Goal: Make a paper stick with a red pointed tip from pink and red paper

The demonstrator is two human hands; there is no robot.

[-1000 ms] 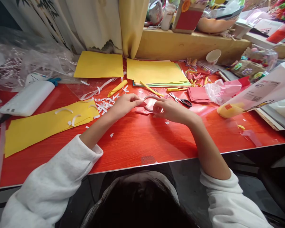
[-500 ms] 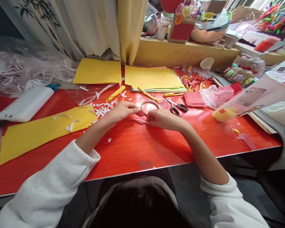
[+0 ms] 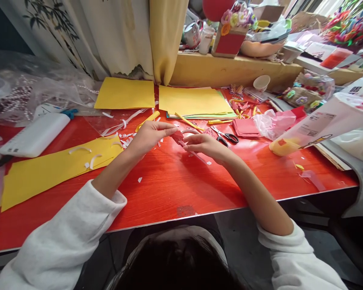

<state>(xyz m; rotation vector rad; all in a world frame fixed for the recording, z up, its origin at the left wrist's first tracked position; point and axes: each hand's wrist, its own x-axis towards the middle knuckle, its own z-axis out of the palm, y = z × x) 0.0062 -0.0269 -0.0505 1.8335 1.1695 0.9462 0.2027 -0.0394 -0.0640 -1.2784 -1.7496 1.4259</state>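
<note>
And here it comes: the small red folded piece sits pinched in my left hand, showing far more of itself than half a second ago. My right hand is right beside it, fingers bent, the two hands close but apart; whether the right grips anything, I can't tell. A thin pale strip now slants out below those right fingers across the table. The pale ring, in plain sight a moment ago, is half hidden behind my right hand. So the action, I judge, shifts from the ring to the red piece. Scissors lie untouched nearby.
</note>
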